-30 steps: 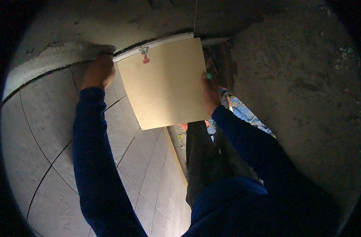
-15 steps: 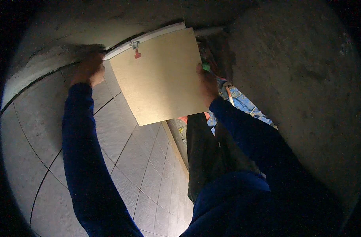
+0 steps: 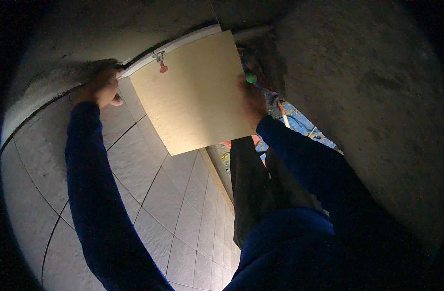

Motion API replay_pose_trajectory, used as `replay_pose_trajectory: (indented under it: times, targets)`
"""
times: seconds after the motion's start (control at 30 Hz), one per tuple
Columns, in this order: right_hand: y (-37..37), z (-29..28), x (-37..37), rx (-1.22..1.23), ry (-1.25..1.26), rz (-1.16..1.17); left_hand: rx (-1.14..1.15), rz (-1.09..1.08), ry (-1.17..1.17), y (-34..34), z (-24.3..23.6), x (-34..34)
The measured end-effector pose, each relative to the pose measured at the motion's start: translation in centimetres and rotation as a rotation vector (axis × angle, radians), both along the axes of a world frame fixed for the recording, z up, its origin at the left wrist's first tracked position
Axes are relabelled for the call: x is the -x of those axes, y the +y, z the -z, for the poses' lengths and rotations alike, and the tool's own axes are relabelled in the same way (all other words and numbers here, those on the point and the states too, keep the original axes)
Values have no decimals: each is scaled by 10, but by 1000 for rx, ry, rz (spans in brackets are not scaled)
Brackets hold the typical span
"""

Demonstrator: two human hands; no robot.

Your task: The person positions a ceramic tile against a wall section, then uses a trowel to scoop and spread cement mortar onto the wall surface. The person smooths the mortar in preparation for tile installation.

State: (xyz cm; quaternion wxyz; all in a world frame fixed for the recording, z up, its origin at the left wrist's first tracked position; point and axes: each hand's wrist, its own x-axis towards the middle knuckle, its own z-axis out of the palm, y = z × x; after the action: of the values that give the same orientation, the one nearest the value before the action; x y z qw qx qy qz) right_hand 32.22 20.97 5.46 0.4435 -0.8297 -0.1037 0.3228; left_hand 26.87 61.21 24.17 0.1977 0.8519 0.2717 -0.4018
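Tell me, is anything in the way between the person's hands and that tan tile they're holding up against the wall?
Nothing visible. The right hand grips the tan tile at its right edge. The left hand rests near its upper left corner, against the grey tiled wall.

No packages, labels, signs or screens are in view anywhere in the frame, from the upper left to the lower right.

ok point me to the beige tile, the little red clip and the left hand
beige tile (image 3: pixel 195 97), head view, middle of its flat face
red clip (image 3: pixel 162 68), head view, its red tab near the tile's top edge
left hand (image 3: pixel 101 88), head view, back of the hand
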Motion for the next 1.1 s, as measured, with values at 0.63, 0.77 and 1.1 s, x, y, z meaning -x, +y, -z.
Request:
replay_pose_trajectory:
  times: [0.63, 0.77, 1.1]
  targets:
    - [-2, 7, 4, -134, -121, 104, -626, 190, -197, -43, 59, 28]
    - [-2, 9, 1, 87, -291, -127, -620, 9, -524, -50, 63, 27]
    - [-6, 9, -1, 57, -148, -200, -905, 110, -474, -68, 76, 32]
